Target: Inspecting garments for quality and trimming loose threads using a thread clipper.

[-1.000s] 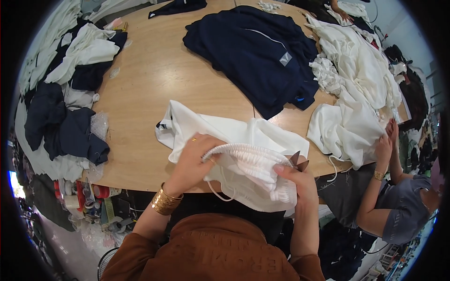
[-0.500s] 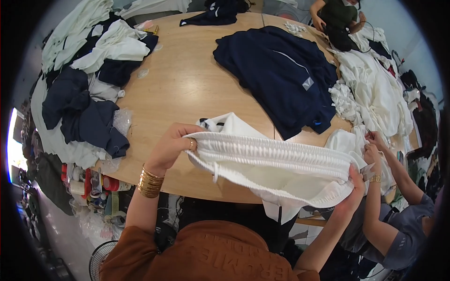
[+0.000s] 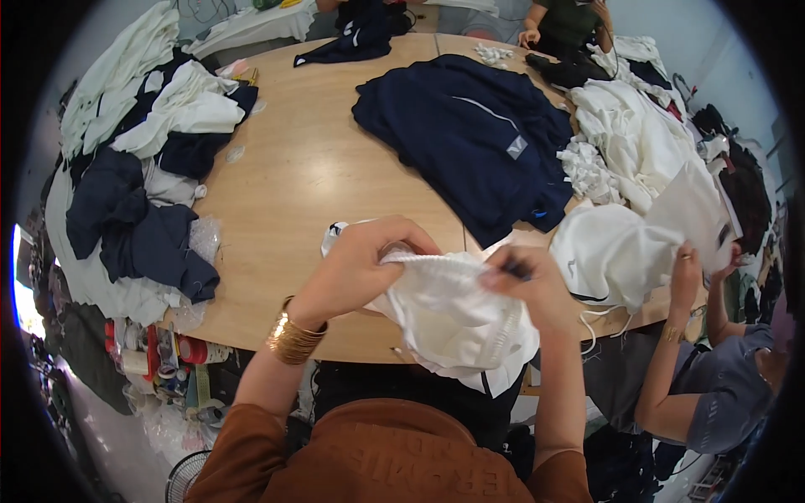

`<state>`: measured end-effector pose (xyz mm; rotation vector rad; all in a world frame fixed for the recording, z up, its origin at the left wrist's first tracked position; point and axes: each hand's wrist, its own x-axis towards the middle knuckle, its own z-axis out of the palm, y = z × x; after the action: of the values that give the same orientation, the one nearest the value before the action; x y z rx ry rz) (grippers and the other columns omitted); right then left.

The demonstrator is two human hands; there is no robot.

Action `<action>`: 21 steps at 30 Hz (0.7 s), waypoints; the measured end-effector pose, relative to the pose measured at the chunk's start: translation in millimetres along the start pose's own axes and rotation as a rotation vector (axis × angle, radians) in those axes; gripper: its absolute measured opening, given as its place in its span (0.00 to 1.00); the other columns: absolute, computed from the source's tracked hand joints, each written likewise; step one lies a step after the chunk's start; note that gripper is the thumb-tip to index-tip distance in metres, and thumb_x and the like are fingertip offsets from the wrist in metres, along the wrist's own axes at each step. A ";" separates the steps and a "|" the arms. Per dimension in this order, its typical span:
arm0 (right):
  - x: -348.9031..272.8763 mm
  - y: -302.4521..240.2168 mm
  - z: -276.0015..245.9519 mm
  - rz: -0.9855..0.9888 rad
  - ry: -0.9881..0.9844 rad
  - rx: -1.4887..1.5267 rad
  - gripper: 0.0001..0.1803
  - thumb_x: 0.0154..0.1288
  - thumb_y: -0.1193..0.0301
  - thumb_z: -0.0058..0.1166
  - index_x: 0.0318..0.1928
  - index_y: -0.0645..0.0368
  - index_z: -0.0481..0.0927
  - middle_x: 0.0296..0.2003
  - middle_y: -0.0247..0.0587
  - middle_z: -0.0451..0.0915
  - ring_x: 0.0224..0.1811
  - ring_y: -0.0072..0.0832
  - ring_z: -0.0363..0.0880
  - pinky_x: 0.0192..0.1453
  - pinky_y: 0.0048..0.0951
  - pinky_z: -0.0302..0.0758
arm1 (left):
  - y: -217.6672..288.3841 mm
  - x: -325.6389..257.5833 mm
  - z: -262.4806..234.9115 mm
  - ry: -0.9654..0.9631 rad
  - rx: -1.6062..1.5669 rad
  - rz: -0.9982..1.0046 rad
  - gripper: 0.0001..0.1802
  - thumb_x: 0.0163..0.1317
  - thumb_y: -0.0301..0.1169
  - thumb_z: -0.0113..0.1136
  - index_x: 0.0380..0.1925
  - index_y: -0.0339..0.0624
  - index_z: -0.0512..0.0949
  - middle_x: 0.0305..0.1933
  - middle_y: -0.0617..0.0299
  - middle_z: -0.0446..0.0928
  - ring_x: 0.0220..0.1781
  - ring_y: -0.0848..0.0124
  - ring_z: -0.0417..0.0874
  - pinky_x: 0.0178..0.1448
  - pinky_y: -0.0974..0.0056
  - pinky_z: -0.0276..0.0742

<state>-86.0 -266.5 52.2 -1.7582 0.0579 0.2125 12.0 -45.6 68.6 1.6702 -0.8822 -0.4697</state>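
Observation:
White elastic-waist trousers [image 3: 444, 306] hang in front of me at the table's near edge, their gathered waistband bunched into a loop. My left hand [image 3: 369, 264], with gold bangles at the wrist, is closed on the waistband's left part. On the other side, my right hand [image 3: 541, 285] is closed at the band's upper right, its fingers smeared by motion. Something small and dark shows between those fingers; its kind is unclear. The lower part of the trousers falls below the table edge.
A dark navy garment [image 3: 470, 138] lies spread on the wooden table [image 3: 285, 193]. Piled clothes [image 3: 138, 201] cover the left side, white ones [image 3: 633, 138] the right. A co-worker at right handles a white garment [image 3: 625, 251]; another person stands at the far right.
The waistband was stretched wide between both hands; now it is gathered. My right hand has moved left and up, toward my left hand. The co-worker at right has lifted white cloth.

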 end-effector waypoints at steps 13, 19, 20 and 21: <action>-74.9 6.7 -67.8 -0.190 0.830 0.812 0.04 0.52 0.75 0.52 0.24 0.61 0.72 0.19 0.30 0.69 0.20 0.19 0.68 0.28 0.19 0.65 | -13.0 -18.0 -60.1 -0.036 -0.190 -0.267 0.17 0.41 0.24 0.50 0.33 0.28 0.78 0.31 0.65 0.78 0.33 0.79 0.74 0.41 0.74 0.70; -85.4 16.9 -68.7 -0.160 0.771 0.809 0.05 0.54 0.73 0.51 0.26 0.60 0.71 0.20 0.32 0.71 0.22 0.21 0.72 0.30 0.22 0.69 | -4.8 -12.2 -46.7 -0.083 -0.221 -0.267 0.18 0.43 0.26 0.52 0.36 0.28 0.77 0.31 0.65 0.77 0.33 0.79 0.74 0.41 0.74 0.70; -86.7 17.2 -68.0 -0.170 0.725 0.785 0.05 0.56 0.72 0.49 0.27 0.59 0.71 0.22 0.33 0.73 0.24 0.23 0.74 0.31 0.23 0.71 | -3.0 -11.8 -44.4 -0.108 -0.227 -0.259 0.19 0.43 0.26 0.52 0.37 0.29 0.77 0.32 0.65 0.77 0.34 0.79 0.74 0.42 0.74 0.69; -86.6 15.7 -65.6 -0.167 0.721 0.786 0.05 0.56 0.72 0.49 0.27 0.59 0.71 0.22 0.33 0.73 0.24 0.23 0.74 0.31 0.23 0.71 | -3.4 -10.6 -42.4 -0.105 -0.227 -0.262 0.19 0.43 0.26 0.52 0.37 0.29 0.77 0.32 0.65 0.77 0.34 0.79 0.74 0.42 0.74 0.69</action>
<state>-166.1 -340.5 64.1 -0.9691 0.4511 -0.5176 36.1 -9.7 76.1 1.5668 -0.6588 -0.8126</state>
